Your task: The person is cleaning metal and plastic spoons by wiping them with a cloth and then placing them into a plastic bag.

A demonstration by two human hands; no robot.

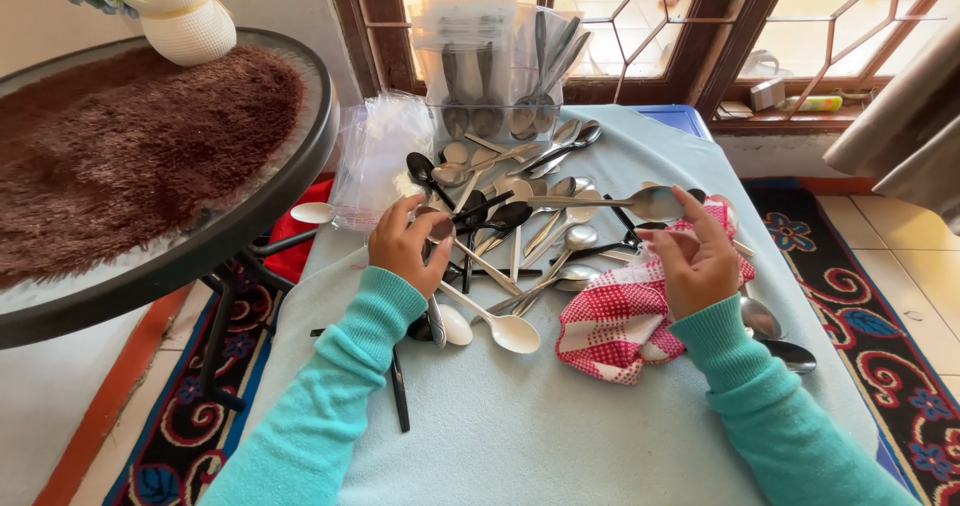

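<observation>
Steel shows between your hands: a long spoon (610, 202) lies level, its bowl pinched against the red-and-white checked cloth (615, 316) by your right hand (700, 261), whose fingers are closed on both. Your left hand (405, 246) is closed on the handle end, where it touches the jumble of metal, black and white spoons (505, 236). Behind that pile stands a clear holder (500, 86) with upright cutlery, beside it a plastic bag (375, 156). Below the grip lies pale blue tablecloth (540, 426). A slack pinch would probably drop the spoon among the others; your left sleeve could likely sweep the white spoon (495, 326).
</observation>
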